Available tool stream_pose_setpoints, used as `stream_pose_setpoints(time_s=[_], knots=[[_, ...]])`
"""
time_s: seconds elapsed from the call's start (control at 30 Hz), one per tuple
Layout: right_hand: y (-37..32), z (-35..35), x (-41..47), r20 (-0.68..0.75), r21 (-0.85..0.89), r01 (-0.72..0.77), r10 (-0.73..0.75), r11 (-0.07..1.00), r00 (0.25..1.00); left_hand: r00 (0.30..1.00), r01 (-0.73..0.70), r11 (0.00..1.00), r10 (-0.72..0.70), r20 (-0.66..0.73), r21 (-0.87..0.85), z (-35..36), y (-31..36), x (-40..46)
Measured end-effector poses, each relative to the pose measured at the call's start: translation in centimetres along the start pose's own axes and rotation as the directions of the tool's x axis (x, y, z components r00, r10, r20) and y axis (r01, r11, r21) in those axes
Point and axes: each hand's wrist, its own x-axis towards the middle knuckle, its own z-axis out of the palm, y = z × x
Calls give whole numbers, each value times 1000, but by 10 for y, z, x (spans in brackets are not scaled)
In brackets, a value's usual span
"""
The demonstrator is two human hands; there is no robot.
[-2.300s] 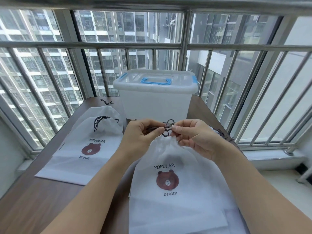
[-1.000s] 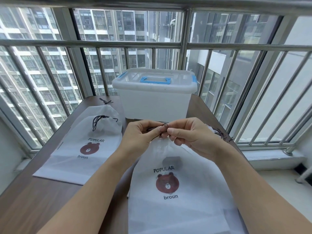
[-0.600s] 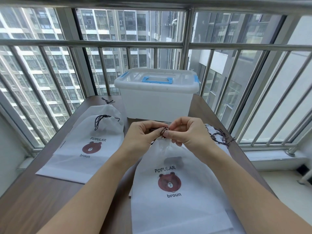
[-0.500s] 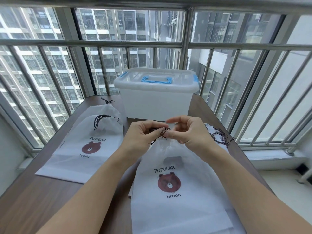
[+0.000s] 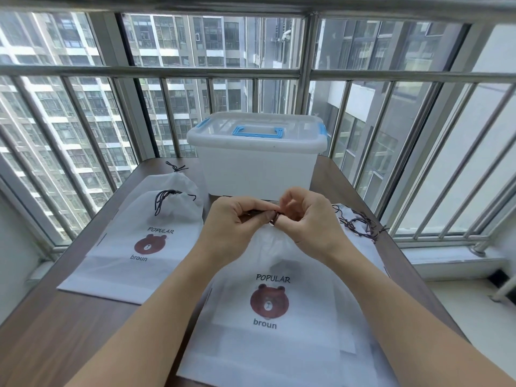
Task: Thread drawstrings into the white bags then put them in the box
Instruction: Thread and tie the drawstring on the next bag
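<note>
A white bag (image 5: 279, 325) printed with a brown bear lies in front of me on the wooden table (image 5: 69, 325). Its top is gathered between my hands. My left hand (image 5: 237, 219) and my right hand (image 5: 304, 219) meet above the bag's mouth, both pinching the dark drawstring (image 5: 275, 215). Most of the string is hidden by my fingers. Behind my hands stands the translucent white box (image 5: 257, 163), its lid with a blue handle closed.
Two more white bags (image 5: 145, 241) with strings in their tops lie stacked at the left. A bundle of loose dark drawstrings (image 5: 360, 222) lies on more bags at the right. Metal window bars surround the table's far and side edges.
My hands have stayed at the bag's mouth. The string loop seen earlier between my fingers has shrunk and is now mostly covered by my fingertips, which have drawn closer together.
</note>
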Motion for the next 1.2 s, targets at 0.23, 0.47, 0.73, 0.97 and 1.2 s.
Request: stream_pose_setpoints(time_s=[0.23, 0.47, 0.73, 0.97, 1.2], knots=[[2, -11, 3, 240, 223, -165, 110, 961, 965, 999, -39, 999, 39, 5, -25, 2, -1, -1], [8, -27, 4, 405, 343, -399, 249, 851, 880, 999, -9, 997, 11, 35, -72, 3, -2, 0], [7, -37, 2, 557, 462, -589, 300, 663, 775, 999, -6, 990, 13, 44, -142, 3, -3, 0], [3, -40, 2, 568, 479, -587, 280, 653, 774, 1000, 0, 992, 1, 6, -129, 2, -1, 0], [-3, -35, 3, 437, 367, -430, 256, 825, 862, 1000, 1, 994, 1, 18, -112, 3, 0, -1]])
